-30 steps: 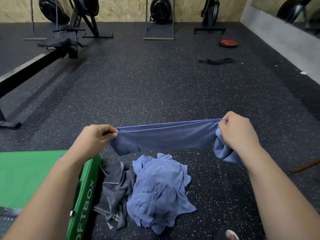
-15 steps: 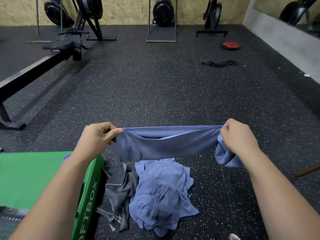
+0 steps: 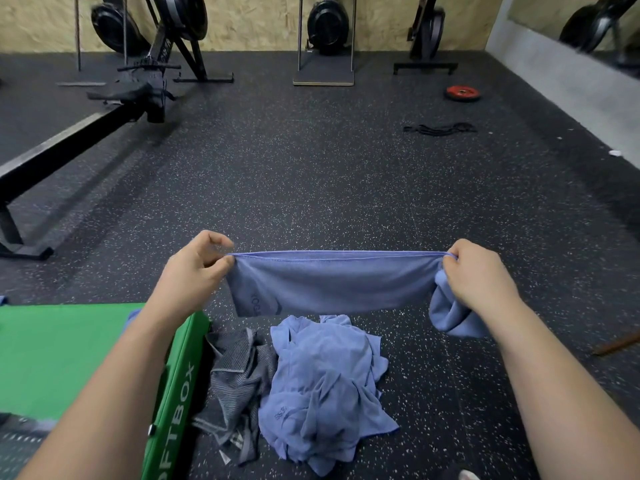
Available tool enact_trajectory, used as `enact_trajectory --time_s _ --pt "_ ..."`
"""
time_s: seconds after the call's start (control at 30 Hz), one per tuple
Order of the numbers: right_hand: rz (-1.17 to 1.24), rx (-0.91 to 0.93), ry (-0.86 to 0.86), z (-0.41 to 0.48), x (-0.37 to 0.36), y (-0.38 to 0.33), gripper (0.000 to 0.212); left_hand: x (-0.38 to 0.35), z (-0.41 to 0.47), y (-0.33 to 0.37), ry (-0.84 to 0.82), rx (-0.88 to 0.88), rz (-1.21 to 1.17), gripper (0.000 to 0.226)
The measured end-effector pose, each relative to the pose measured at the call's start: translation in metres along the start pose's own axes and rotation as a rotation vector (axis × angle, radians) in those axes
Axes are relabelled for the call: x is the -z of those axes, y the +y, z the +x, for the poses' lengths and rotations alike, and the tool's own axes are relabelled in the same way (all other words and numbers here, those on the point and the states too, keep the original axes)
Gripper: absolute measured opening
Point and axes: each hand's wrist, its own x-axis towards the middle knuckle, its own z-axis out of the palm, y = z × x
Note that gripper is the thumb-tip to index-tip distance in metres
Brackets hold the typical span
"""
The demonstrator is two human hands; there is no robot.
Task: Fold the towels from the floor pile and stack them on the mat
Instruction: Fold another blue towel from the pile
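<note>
A blue towel point(image 3: 332, 282) hangs stretched between my hands above the floor. My left hand point(image 3: 194, 271) pinches its left top corner and my right hand point(image 3: 481, 278) grips the right end, where loose cloth bunches below the fist. Under it lies the floor pile: a crumpled blue towel point(image 3: 322, 389) and a grey striped towel point(image 3: 235, 382) beside it. The green mat point(image 3: 69, 355), a soft box with white lettering on its side, stands at the lower left, partly covered by my left forearm.
A rowing machine rail point(image 3: 62, 150) runs along the left. More exercise machines point(image 3: 325, 26) stand at the back wall. A red weight plate point(image 3: 462, 93) and a black band point(image 3: 440, 129) lie at the far right. Speckled black floor stretches ahead.
The towel's top edge has been pulled straight and taut between my hands. The view has tilted down a little, and my hands sit slightly lower in it.
</note>
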Motion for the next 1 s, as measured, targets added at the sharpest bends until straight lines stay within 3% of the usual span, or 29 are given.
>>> enact_trajectory --time_s 0.27,0.53,0.73,1.0 --pt "0.114 0.087 0.021 -0.008 -0.003 -0.01 0.017 -0.013 0.002 -0.002 -0.03 0.039 -0.071 0.009" --pt "0.292 0.206 0.047 -0.02 -0.013 -0.023 0.016 -0.033 -0.002 0.0 -0.094 0.016 0.339 0.015" --pt "0.423 0.246 -0.13 -0.046 -0.03 -0.055 0.016 -0.032 -0.012 0.004 -0.098 -0.015 0.401 0.01" --pt "0.462 0.199 -0.258 -0.063 -0.026 -0.062 0.042 -0.03 -0.031 0.024 -0.077 -0.001 0.263 0.011"
